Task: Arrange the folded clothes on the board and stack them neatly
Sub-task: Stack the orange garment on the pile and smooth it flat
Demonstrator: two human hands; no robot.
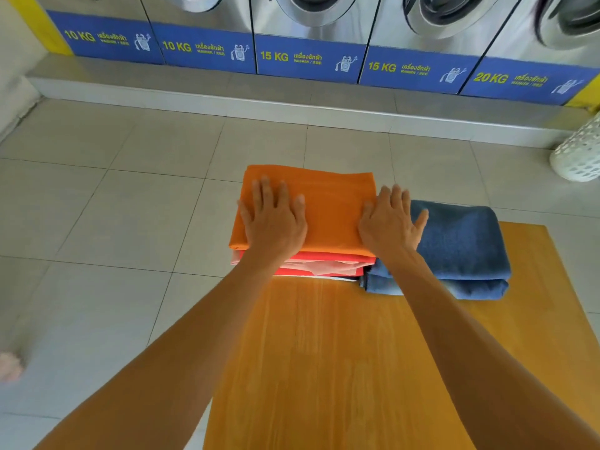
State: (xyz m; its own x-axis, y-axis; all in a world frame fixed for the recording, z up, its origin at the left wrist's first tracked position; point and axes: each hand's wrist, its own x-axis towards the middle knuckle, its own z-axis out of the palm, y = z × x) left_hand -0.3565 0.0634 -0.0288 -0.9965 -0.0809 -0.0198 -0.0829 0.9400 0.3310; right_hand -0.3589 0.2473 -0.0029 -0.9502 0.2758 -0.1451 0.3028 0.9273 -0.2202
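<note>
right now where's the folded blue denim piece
In the head view, the folded blue denim lies at the wooden board's far right, right beside the orange-topped stack, just past the right hand.

Washing machines (pixel 311 34) with blue capacity labels line the far wall; a white perforated laundry basket (pixel 579 151) stands on the tiled floor (pixel 113 206).

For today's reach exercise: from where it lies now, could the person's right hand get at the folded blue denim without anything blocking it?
Probably yes. The right hand lies flat on the orange cloth's right edge, directly beside the folded blue denim. Nothing lies on the denim, so its top looks free.
</note>
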